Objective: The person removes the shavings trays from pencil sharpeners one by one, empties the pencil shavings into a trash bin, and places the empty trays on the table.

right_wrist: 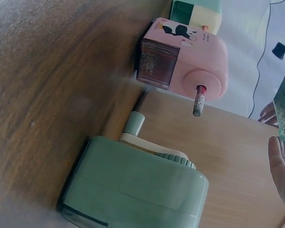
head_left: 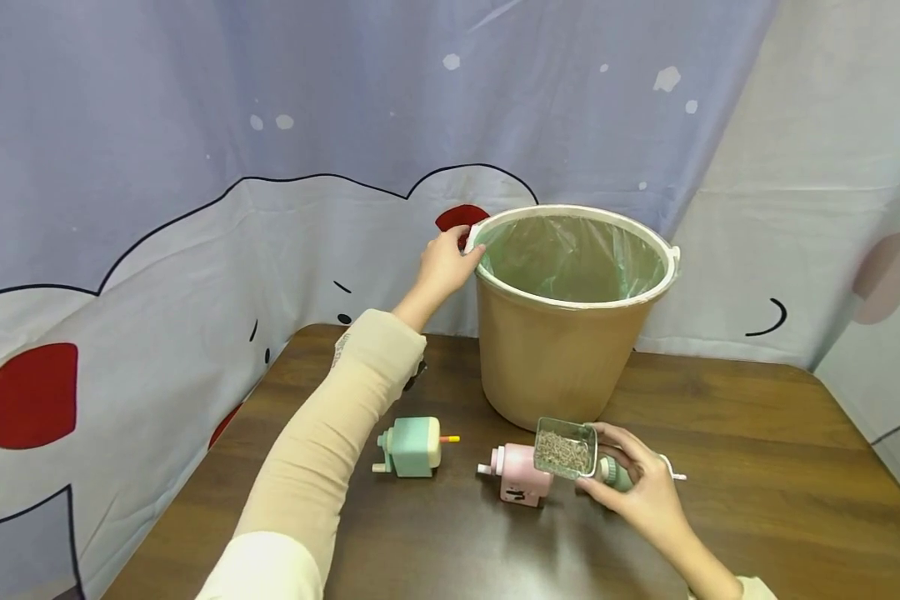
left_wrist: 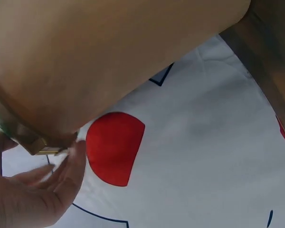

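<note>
Printed cloth (head_left: pixel 195 125) behind, brown wood bench (head_left: pixel 765 433) below. My left hand (head_left: pixel 444 265) has fingers pinching the bin (head_left: pixel 555 358) rim; my right hand (head_left: pixel 640 483) has fingers gripping the tray (head_left: pixel 562 428), shavings (head_left: pixel 561 454) inside, before the bin. Likely mid-emptying; next lift wants it level.

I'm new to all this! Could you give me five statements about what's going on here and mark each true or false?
1. The right hand holds a clear container with brownish bits in it. True.
2. The left hand touches the pink sharpener. False: it is at the rim of the bin.
3. The bin has a plastic liner. True.
4. The clear container is inside the bin. False: it is outside, in front of it.
5. Two green sharpeners are on the table. True.
</note>
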Demonstrator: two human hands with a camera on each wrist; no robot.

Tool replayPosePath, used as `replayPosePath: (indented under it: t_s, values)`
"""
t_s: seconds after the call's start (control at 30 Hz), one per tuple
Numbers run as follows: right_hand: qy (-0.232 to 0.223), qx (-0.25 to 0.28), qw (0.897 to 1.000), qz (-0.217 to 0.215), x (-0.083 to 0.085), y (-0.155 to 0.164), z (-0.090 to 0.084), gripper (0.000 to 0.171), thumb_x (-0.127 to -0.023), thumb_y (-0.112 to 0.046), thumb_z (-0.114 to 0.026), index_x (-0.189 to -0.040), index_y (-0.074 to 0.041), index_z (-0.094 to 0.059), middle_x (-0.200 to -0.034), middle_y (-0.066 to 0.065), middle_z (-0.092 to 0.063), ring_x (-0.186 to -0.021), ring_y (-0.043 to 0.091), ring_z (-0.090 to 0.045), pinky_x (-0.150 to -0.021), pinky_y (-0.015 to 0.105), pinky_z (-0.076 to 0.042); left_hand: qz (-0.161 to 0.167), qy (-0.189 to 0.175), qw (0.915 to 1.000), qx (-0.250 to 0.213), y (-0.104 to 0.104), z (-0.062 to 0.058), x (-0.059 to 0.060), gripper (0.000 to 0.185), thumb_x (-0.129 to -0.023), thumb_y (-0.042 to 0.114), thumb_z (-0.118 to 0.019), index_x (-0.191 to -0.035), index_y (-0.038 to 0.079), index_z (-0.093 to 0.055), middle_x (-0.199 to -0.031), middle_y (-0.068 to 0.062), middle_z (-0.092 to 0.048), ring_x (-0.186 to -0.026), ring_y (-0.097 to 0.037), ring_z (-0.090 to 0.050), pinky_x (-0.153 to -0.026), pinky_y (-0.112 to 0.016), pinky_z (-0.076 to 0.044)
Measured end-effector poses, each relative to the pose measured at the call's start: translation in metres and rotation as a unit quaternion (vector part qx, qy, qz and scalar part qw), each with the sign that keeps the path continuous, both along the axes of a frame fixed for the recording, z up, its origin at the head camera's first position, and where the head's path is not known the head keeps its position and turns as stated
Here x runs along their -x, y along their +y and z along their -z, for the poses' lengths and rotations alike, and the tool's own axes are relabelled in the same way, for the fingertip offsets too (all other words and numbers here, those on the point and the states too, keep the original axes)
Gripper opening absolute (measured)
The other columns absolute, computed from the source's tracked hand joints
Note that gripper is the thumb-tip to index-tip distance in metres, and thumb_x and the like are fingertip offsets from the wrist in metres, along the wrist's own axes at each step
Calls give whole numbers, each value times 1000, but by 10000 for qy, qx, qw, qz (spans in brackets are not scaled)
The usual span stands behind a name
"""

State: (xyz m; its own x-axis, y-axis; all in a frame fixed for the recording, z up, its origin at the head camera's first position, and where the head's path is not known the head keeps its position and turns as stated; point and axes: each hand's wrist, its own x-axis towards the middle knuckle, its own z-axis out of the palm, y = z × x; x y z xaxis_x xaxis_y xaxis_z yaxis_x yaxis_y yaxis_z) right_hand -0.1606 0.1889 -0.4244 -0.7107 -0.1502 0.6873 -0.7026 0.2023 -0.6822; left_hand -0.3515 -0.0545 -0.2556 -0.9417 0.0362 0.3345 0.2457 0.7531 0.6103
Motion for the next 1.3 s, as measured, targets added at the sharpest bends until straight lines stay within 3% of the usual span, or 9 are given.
replayPosePath:
  t_s: [0.13,0.33,0.63,0.8,1.07,1.3]
  values:
    - [-6,-22,10000,32,0,0,-2,66,-54,26,-72,-116,18,-52,-122,-12,-57,-101,-4,-61,-89,13,-47,-309,-371,9985,257,6,-6,11,53,-93,28,-54,-139,4,-46,-134,-14,-56,-118,-31,-56,-99,-41,-44]
    - [110,-78,9998,135,2,2,-10,66,-52,28,-71,-115,18,-53,-120,-12,-58,-100,-4,-61,-89,12,-46,-608,-111,9976,304,11,-3,12,40,-87,18,-59,-125,6,-62,-122,-12,-64,-106,-32,-63,-89,-39,-50]
    - [122,-269,9994,169,9,7,-37,65,-54,29,-70,-115,18,-53,-120,-16,-57,-99,-6,-60,-87,10,-47,-627,-217,9977,101,14,-5,11,43,-85,17,-60,-127,7,-60,-124,-11,-63,-104,-32,-63,-85,-37,-51]
    - [-263,-189,9994,-90,15,12,-62,59,-62,26,-68,-117,18,-52,-119,-17,-59,-101,-5,-60,-88,11,-46,-659,-288,9973,140,16,-4,12,43,-87,19,-59,-129,9,-59,-126,-10,-62,-106,-32,-62,-87,-37,-51]
    - [-671,482,9923,-923,32,22,-115,59,-71,25,-60,-116,-13,-61,-106,-9,-67,-96,1,-63,-84,12,-49,-773,-353,9963,99,19,-2,15,43,-87,19,-60,-129,10,-59,-126,-10,-62,-108,-31,-62,-88,-38,-51]
    - [-903,492,9921,-712,57,25,-169,47,-78,17,-61,-111,-17,-65,-103,-9,-68,-94,0,-63,-84,10,-47,-839,-290,9960,87,14,1,17,42,-85,18,-60,-126,8,-61,-123,-11,-64,-107,-31,-62,-89,-38,-51]
